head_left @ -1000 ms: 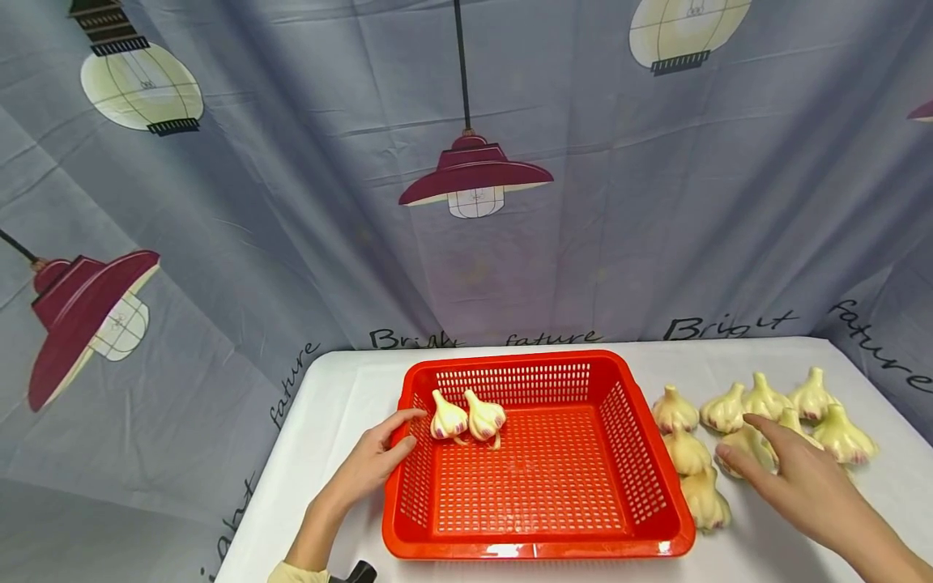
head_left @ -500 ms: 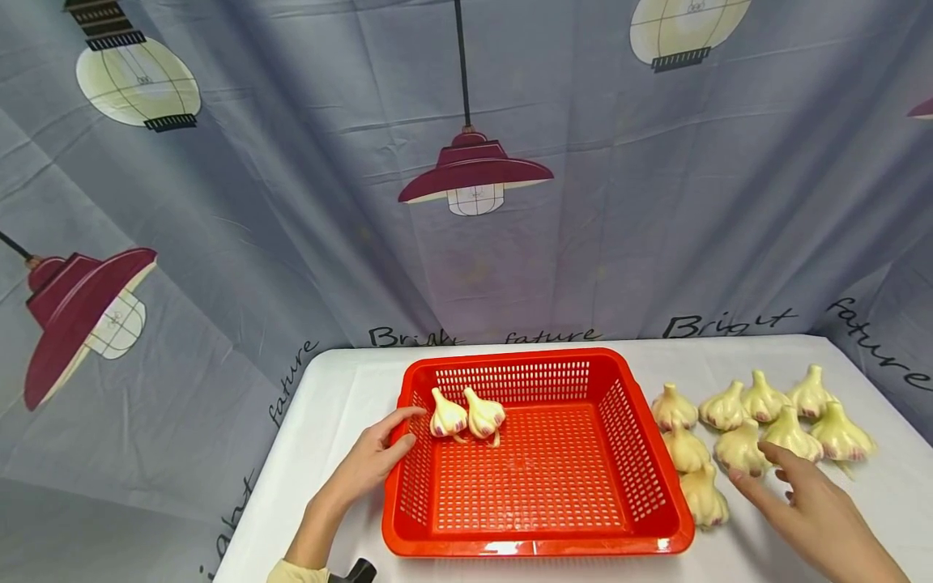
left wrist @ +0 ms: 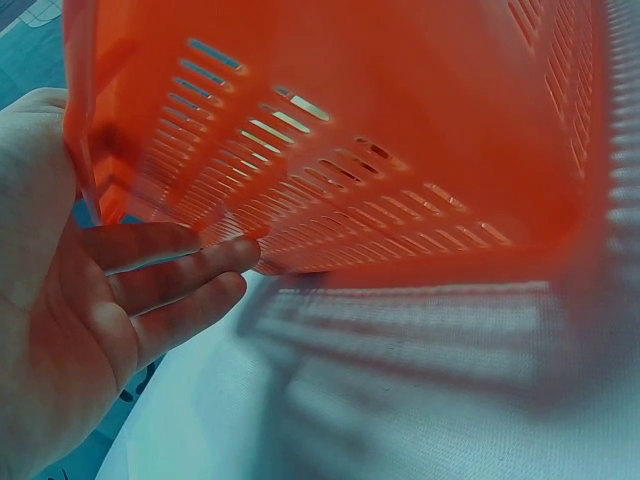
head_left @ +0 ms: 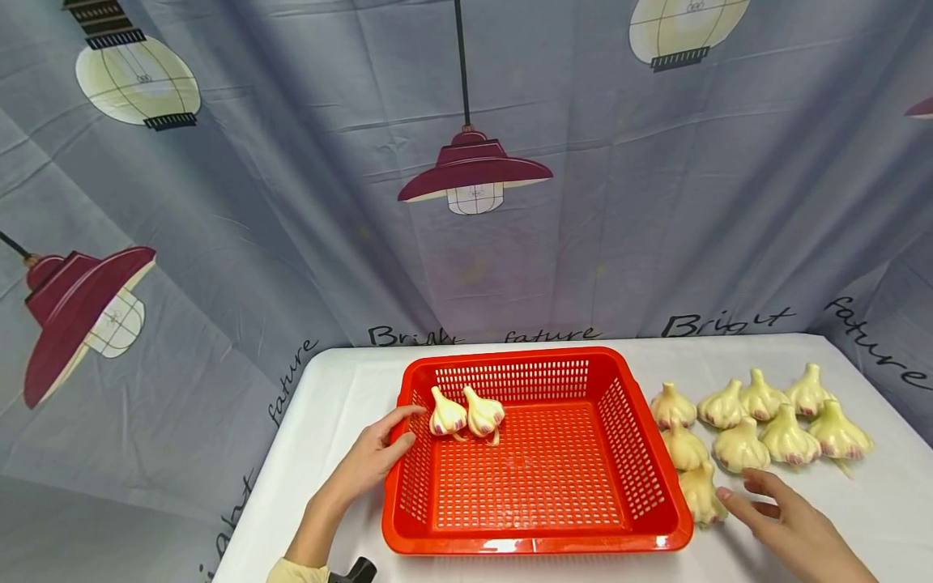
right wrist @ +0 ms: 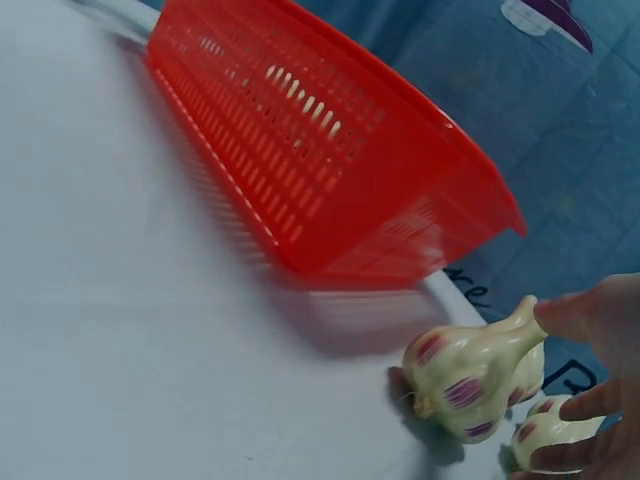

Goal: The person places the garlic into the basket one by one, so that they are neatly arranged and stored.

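The nearest garlic bulb sits just left of the right hand, its grip apart. The left hand holds the red basket.

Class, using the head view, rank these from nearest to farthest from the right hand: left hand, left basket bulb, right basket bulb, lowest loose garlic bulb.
1. Lowest loose garlic bulb: by the right hand.
2. Right basket bulb: back left of the basket.
3. Left basket bulb: just left of it.
4. Left hand: at the basket's left rim.
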A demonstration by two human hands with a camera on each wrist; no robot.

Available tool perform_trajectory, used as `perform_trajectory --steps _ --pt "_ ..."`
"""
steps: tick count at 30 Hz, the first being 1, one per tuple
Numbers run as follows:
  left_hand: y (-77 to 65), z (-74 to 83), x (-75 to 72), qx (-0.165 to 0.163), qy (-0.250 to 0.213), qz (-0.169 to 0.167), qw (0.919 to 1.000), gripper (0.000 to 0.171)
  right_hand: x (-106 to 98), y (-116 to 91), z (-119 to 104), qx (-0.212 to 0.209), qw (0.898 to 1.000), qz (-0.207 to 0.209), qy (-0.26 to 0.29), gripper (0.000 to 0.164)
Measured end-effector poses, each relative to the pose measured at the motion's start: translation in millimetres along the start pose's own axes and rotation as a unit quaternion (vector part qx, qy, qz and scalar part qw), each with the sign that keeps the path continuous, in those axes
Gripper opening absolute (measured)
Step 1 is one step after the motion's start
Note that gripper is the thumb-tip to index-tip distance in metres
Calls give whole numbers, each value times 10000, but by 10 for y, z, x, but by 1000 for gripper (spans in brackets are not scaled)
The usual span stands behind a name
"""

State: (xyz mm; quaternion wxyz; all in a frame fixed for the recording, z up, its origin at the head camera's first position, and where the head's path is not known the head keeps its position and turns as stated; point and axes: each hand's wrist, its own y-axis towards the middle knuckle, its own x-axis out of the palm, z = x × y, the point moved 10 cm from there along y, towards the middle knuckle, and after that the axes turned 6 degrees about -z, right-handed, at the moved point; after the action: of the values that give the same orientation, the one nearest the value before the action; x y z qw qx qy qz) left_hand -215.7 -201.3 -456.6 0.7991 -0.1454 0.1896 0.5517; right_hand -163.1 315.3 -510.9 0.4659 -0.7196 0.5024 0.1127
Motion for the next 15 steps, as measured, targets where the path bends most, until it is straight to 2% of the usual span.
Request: perform_trajectory --steps 4,7,15 --pt "-1 5 -2 -57 -31 26 10000 37 103 46 -14 -163 9981 -242 546 96" --pt "0 5 -5 -100 -15 52 9999 37 161 76 -10 -59 9963 -354 782 101" --pt "-1 -25 5 -132 -34 21 9999 37 243 122 -88 93 9964 -263 802 109"
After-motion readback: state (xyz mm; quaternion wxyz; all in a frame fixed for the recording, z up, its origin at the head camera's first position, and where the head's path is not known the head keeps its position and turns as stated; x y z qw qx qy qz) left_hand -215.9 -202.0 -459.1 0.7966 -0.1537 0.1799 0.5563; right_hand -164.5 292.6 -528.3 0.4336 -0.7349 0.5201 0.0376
